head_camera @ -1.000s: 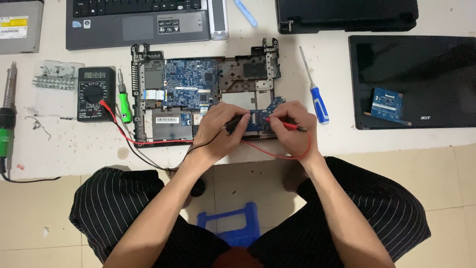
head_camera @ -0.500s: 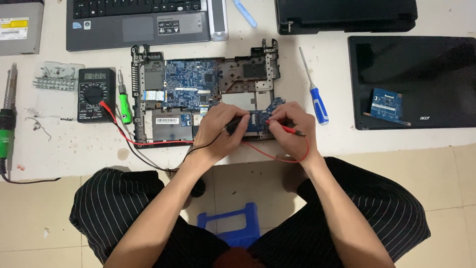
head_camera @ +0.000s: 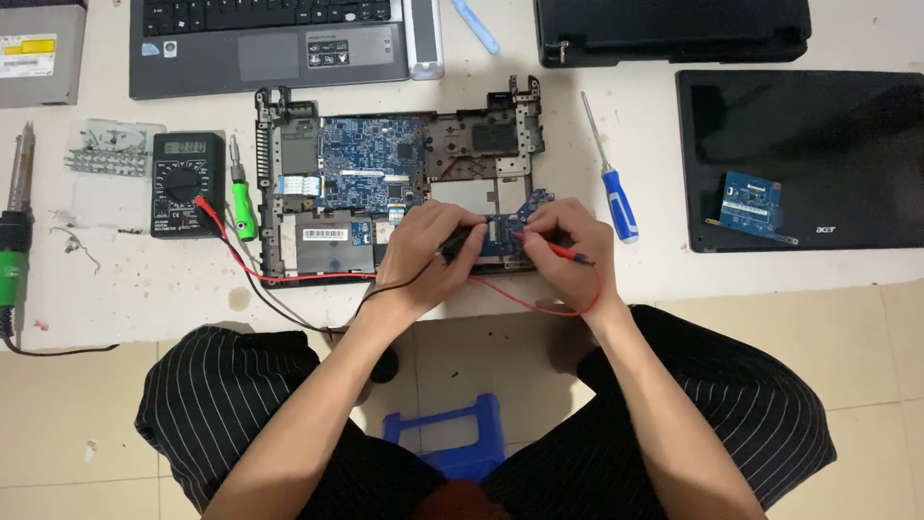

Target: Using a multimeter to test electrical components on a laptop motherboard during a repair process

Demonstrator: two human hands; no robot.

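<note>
White table (head_camera: pixel 674 279) above tiled floor (head_camera: pixel 885 366) bears opened laptop (head_camera: pixel 404 183).

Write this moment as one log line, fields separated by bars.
left hand: holds black probe | right hand: holds red probe | tips on: small blue board | multimeter: left, wired

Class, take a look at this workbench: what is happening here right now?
A seated person is probing an opened laptop base on a white table. The left hand holds the black probe and the right hand holds the red probe, both tips at a small blue circuit board at the chassis's near edge. The leads run to a black multimeter on the left. A blue-handled screwdriver lies to the right, untouched.
</note>
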